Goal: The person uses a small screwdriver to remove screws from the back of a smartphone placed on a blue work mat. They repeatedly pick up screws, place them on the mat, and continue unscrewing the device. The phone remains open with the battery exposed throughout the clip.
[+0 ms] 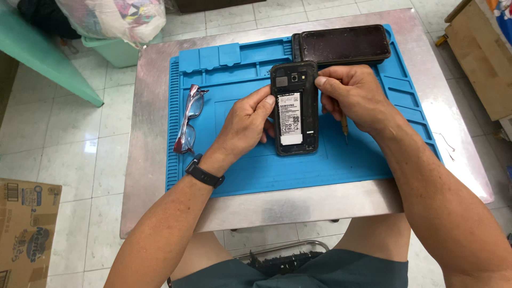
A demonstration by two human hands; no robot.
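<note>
Blue rubbery work mat (240,176) covers most of my small steel table (160,202), with pale floor tiles all round and a green bin (114,50) past the far left corner. Down on the floor at left sits a brown cardboard box (26,234) with blue print. On the mat's middle is the phone (294,109), back cover off, white battery label showing, long axis running away from me with the camera end far. My left hand (242,125) pinches its left edge; my right hand (354,98) grips the top right corner, fingers curled round a small screwdriver (344,128) pointing down. Glasses (190,120) lie left; another dark phone (344,45) sits behind.
</note>
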